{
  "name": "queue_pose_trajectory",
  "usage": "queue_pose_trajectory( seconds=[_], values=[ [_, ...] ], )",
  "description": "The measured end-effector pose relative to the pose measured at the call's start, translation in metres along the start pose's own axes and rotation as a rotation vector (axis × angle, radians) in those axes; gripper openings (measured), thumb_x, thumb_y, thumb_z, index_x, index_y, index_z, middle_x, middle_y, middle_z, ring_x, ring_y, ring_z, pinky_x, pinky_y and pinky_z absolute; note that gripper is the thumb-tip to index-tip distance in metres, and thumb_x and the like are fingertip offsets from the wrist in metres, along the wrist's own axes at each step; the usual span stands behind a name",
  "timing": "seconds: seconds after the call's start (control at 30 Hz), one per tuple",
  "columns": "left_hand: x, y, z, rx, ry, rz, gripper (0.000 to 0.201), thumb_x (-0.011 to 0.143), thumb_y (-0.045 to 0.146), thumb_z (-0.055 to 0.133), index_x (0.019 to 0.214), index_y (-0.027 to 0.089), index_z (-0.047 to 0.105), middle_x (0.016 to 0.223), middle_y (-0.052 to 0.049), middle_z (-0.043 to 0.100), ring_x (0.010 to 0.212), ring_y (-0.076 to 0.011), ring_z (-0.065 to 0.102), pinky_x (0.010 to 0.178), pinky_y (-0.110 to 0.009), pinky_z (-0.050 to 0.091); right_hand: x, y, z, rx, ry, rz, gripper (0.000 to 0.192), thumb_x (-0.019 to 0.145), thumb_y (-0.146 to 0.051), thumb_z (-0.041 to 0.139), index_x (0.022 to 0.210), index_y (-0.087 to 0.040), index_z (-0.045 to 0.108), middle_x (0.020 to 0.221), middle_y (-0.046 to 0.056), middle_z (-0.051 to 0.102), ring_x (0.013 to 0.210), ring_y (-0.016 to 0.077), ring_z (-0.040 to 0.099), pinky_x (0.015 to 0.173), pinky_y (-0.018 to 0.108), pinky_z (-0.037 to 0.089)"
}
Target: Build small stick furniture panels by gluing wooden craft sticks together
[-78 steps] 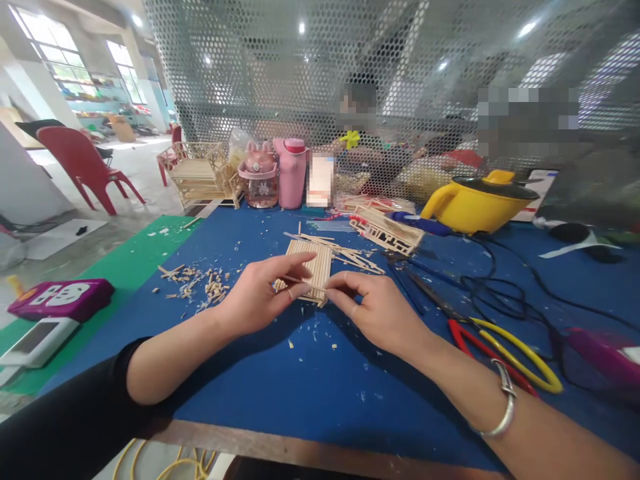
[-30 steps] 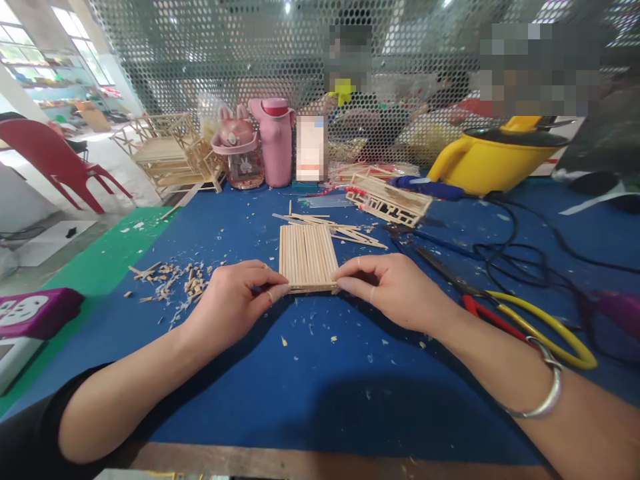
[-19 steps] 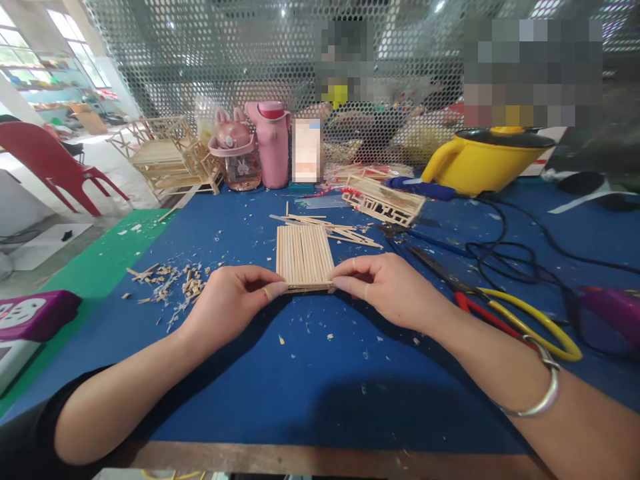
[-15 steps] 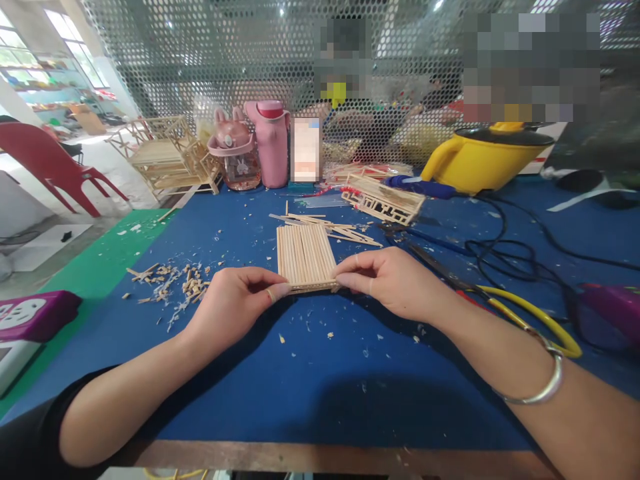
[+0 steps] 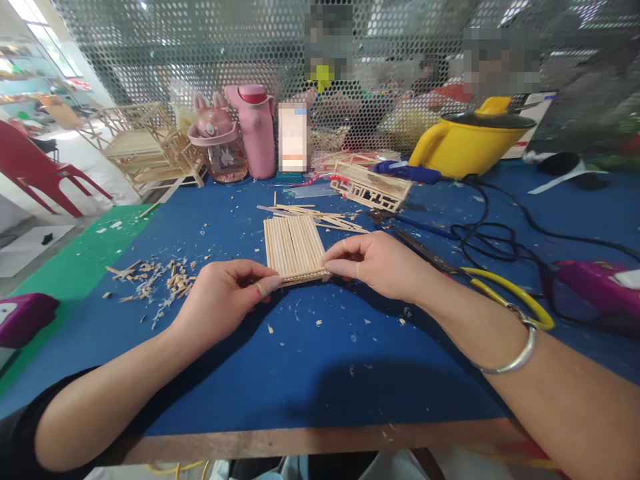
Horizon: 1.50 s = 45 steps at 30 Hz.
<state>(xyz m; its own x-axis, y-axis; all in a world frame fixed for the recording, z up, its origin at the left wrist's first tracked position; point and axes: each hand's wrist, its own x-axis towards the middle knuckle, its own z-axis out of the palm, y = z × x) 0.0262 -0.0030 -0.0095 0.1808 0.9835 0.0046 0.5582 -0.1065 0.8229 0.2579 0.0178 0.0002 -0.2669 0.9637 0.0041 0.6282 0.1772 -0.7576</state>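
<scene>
Both hands were on it! Dead centre of the clock sat the stick panel (image 5: 294,247) on the blue tabletop (image 5: 280,380), near edge facing the wearer. The left hand (image 5: 229,292) came in at eight o'clock, thumb and fingertips pinched on the near left corner; the right hand (image 5: 380,267), between three and four, had thumb and forefinger closed on the near right corner. How hard either squeezed, there was no telling.

And the score? Well along, by the look of it: sticks lay side by side across the whole face, with one thin dark seam near the middle and another layer peeping out along the near edge. Whether everything was glued down could not be made out. That near edge, in all likelihood, was the bit being trued up.

But it wasn't all used up! Loose sticks (image 5: 333,219) sprawled from twelve round to two o'clock, unjoined, and beyond them, towards two, a small lattice piece (image 5: 370,189) lay apart from the panel. Between eight and nine, a litter of offcuts (image 5: 177,280) suggested plenty of trimming done. Out at ten stood a stick-built frame (image 5: 135,143), separate and far more built up.
</scene>
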Motion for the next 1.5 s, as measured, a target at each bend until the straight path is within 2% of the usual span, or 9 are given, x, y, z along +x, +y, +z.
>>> queue_pose_trajectory(
  seconds=[0.13, 0.3, 0.43, 0.6, 0.77, 0.97, 1.17, 1.3, 1.5],
  values=[
    [0.001, 0.001, 0.001, -0.119, -0.001, -0.042, 0.022, 0.07, 0.039, 0.07, 0.078, 0.019, 0.073, 0.059, -0.001, 0.069, 0.048, -0.0104, 0.055, 0.046, -0.019, 0.043, 0.001, 0.004, 0.0, 0.075, 0.001, -0.01, 0.014, 0.073, -0.033, 0.064, 0.078, -0.022, 0.072, 0.065, -0.001, 0.07, 0.057, 0.0114, 0.059, 0.056, 0.024, 0.047],
    [0.0, 0.011, -0.005, -0.241, 0.135, -0.039, 0.021, 0.068, 0.038, 0.072, 0.075, 0.019, 0.072, 0.059, -0.001, 0.069, 0.052, -0.0103, 0.058, 0.052, -0.019, 0.047, -0.003, -0.004, -0.001, 0.3, 0.05, 0.006, 0.015, 0.076, -0.031, 0.063, 0.082, -0.02, 0.07, 0.061, -0.002, 0.065, 0.053, 0.0095, 0.057, 0.055, 0.023, 0.049],
    [0.0, 0.015, -0.01, -0.346, 0.211, -0.036, 0.026, 0.066, 0.043, 0.073, 0.074, 0.019, 0.071, 0.056, 0.001, 0.067, 0.05, -0.0092, 0.057, 0.051, -0.018, 0.048, -0.008, -0.013, -0.002, 0.358, 0.046, -0.103, 0.017, 0.081, -0.033, 0.058, 0.084, -0.019, 0.069, 0.062, -0.003, 0.062, 0.055, 0.008, 0.056, 0.057, 0.022, 0.049],
    [0.002, 0.012, -0.012, -0.462, 0.206, -0.077, 0.029, 0.064, 0.044, 0.075, 0.076, 0.018, 0.071, 0.059, 0.0, 0.067, 0.053, -0.0094, 0.059, 0.055, -0.018, 0.05, -0.014, -0.019, 0.0, 0.301, 0.13, -0.268, 0.023, 0.076, -0.028, 0.063, 0.097, -0.019, 0.067, 0.078, 0.0, 0.067, 0.069, 0.0117, 0.061, 0.068, 0.027, 0.051],
    [0.002, 0.011, -0.012, -0.53, 0.192, -0.106, 0.027, 0.063, 0.042, 0.076, 0.076, 0.019, 0.071, 0.061, 0.001, 0.068, 0.057, -0.009, 0.062, 0.058, -0.017, 0.052, -0.015, -0.019, 0.002, 0.135, 0.27, -0.349, 0.019, 0.075, -0.024, 0.066, 0.092, -0.02, 0.07, 0.086, 0.001, 0.072, 0.073, 0.0133, 0.065, 0.071, 0.027, 0.053],
    [0.002, 0.013, -0.012, -0.512, 0.193, -0.124, 0.027, 0.064, 0.042, 0.076, 0.076, 0.019, 0.072, 0.061, 0.001, 0.069, 0.057, -0.0085, 0.062, 0.058, -0.017, 0.053, -0.014, -0.018, 0.004, -0.022, 0.352, -0.405, 0.019, 0.077, -0.02, 0.064, 0.094, -0.022, 0.072, 0.091, 0.0, 0.074, 0.079, 0.014, 0.067, 0.075, 0.026, 0.053],
    [0.001, 0.013, -0.009, -0.411, 0.244, -0.065, 0.026, 0.065, 0.041, 0.074, 0.077, 0.019, 0.072, 0.064, 0.0, 0.071, 0.06, -0.0109, 0.064, 0.061, -0.02, 0.053, -0.017, -0.021, 0.007, -0.073, 0.367, -0.398, 0.017, 0.081, -0.025, 0.06, 0.092, -0.024, 0.073, 0.091, 0.0, 0.074, 0.079, 0.0152, 0.068, 0.074, 0.027, 0.053],
    [-0.002, 0.015, -0.009, -0.394, 0.277, -0.03, 0.024, 0.064, 0.039, 0.076, 0.075, 0.019, 0.071, 0.064, -0.001, 0.071, 0.059, -0.0122, 0.064, 0.06, -0.022, 0.052, -0.018, -0.023, 0.006, -0.013, 0.368, -0.28, 0.017, 0.081, -0.03, 0.059, 0.09, -0.026, 0.074, 0.087, 0.0, 0.074, 0.077, 0.0171, 0.067, 0.074, 0.031, 0.053],
    [-0.003, 0.014, -0.009, -0.534, 0.177, -0.097, 0.027, 0.064, 0.042, 0.075, 0.076, 0.018, 0.07, 0.061, 0.001, 0.067, 0.055, -0.0079, 0.058, 0.056, -0.017, 0.049, -0.017, -0.024, 0.004, 0.143, 0.298, -0.186, 0.02, 0.081, -0.034, 0.058, 0.08, -0.022, 0.074, 0.063, -0.002, 0.068, 0.058, 0.013, 0.061, 0.06, 0.027, 0.051]
  ],
)
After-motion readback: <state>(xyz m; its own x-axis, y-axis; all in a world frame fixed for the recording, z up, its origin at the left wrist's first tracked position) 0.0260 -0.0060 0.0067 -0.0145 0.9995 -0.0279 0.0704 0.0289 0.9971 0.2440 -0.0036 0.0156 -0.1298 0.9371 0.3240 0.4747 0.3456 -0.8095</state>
